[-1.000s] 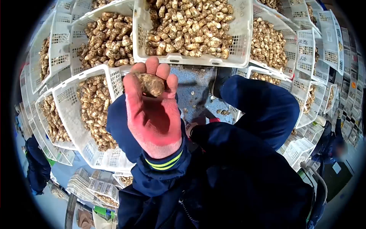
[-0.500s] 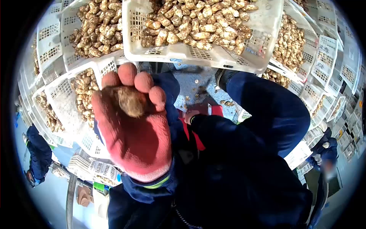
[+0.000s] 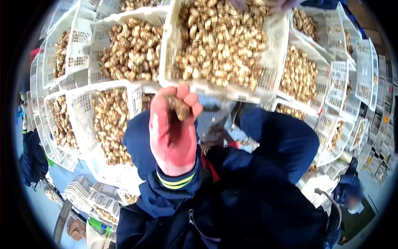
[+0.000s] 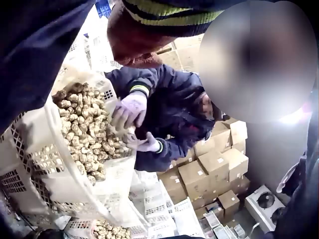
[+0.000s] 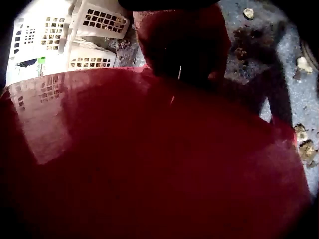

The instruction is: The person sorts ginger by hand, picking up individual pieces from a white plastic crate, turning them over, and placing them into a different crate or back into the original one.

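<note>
In the head view my left hand (image 3: 173,139), in a pink glove, is raised palm up in front of the body. Its curled fingers and thumb hold one brown, soil-covered taro corm (image 3: 179,108). Just beyond the fingertips is a white crate (image 3: 232,92) heaped with taro (image 3: 219,45). Low between the knees, my right hand (image 5: 182,37) grips the rim of a smooth red plastic object (image 5: 159,154) that fills much of the right wrist view. Shadow hides most of its fingers.
Crates of taro surround the body, such as one at left (image 3: 112,133) and one at right (image 3: 298,76). Across the main crate, another person's gloved hands (image 4: 130,107) reach over the taro. Cardboard boxes (image 4: 199,174) are stacked behind. Loose bits lie on the blue floor (image 3: 211,120).
My left hand came up closer to the head camera, then moved back down and away toward the crate, still holding the taro. Another person's hands have appeared at the crate's far side.
</note>
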Available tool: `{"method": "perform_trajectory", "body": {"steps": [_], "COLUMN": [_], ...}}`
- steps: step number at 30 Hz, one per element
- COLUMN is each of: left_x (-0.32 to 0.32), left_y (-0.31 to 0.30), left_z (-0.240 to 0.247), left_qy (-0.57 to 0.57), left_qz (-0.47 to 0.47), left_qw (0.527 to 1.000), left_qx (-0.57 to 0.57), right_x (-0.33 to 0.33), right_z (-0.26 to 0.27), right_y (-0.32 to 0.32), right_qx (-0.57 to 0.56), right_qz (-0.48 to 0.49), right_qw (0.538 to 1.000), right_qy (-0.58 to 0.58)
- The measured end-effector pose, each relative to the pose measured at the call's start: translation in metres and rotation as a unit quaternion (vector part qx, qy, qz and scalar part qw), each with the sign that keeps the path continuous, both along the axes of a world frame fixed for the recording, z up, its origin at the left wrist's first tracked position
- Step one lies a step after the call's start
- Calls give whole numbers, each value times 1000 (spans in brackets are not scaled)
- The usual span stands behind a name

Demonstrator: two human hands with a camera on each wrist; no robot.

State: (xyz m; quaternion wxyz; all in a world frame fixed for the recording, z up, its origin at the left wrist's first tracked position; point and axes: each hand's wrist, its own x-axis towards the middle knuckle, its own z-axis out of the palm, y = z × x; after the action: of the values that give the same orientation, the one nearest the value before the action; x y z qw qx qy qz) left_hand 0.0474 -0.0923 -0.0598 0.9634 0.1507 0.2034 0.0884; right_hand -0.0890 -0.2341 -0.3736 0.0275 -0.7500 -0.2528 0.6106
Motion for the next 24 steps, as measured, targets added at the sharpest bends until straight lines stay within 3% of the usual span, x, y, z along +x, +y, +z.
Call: {"method": "perform_trajectory", "body": {"steps": [4,6,8,9,12,14,15,16,17,18,19,20,22,24], "left_x": [24,33,36,38,36,39,37,35,36,39,40,40,39,30], "left_y": [-4,-9,-11,-12,-9,5,5,4,2,-2,-1,-3,-21,-43], "left_z": [5,1,-11,-10,-5,-23,-21,-17,-10,-8,-15,-24,-32,-45], "left_qy": [70,47,7,63,43,-11,-8,-2,43,65,66,68,123,147], "left_qz": [-7,5,-6,-6,13,7,22,37,41,54,46,33,31,-25], "left_qw": [997,997,999,996,994,999,999,998,995,995,995,996,990,985], "left_qx": [12,67,32,68,97,46,47,49,77,55,50,45,66,82], "right_x": [28,55,78,95,138,175,181,184,214,232,249,267,300,305], "right_z": [6,13,23,34,62,103,130,210,251,280,268,257,234,192], "right_y": [-2,-1,3,6,10,17,-2,3,3,1,-14,-20,-39,-50], "right_qx": [13,17,23,28,36,92,265,130,142,91,128,62,31,-6], "right_qz": [13,25,40,51,103,190,119,185,27,3,-68,-95,-4,142], "right_qw": [1000,999,998,998,993,977,948,900,961,952,930,911,935,899], "right_qy": [5,-13,-30,-35,-38,-40,-134,-372,-236,-292,-338,-397,-353,-413]}}
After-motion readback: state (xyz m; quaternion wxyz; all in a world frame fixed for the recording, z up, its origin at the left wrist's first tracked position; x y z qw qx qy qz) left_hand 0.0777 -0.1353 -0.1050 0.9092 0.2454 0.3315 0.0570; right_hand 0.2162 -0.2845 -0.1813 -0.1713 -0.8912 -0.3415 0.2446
